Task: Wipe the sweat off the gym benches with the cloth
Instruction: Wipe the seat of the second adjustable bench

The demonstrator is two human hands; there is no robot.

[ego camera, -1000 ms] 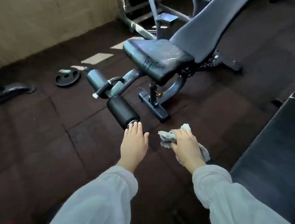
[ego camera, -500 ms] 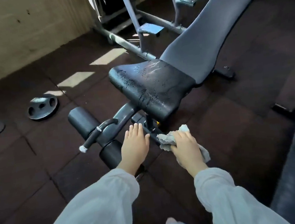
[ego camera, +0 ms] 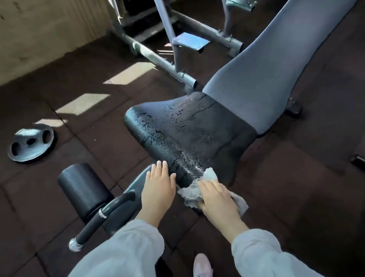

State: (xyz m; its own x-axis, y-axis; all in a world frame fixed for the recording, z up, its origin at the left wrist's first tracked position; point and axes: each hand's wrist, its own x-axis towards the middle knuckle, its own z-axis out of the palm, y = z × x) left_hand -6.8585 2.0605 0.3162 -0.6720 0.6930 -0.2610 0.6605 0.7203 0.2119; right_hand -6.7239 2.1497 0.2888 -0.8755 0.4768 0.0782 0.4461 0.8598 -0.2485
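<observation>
— Hands first: what are they doing?
— Right hand point(ego camera: 216, 199) clutches a crumpled grey cloth point(ego camera: 205, 186), fingers curled over it, pressing it to the near edge of the black padded bench seat point(ego camera: 190, 135). Left hand point(ego camera: 158, 187) lies flat, fingers straight and together, just beside that edge.
— And the surface?
— Wet droplets speckle the seat; a grey angled backrest point(ego camera: 282, 57) rises far right. A round weight plate point(ego camera: 31, 143) lies on the floor, far left.

The dark brown rubber-tiled floor point(ego camera: 46, 201) carried an adjustable gym bench with a black, droplet-speckled seat pad point(ego camera: 190, 132) and a grey inclined backrest point(ego camera: 282, 57). A round grey weight plate point(ego camera: 31, 143) lay flat on the floor to the bench's left. A grey tubular metal machine frame point(ego camera: 166, 55) stood near the wall.
</observation>
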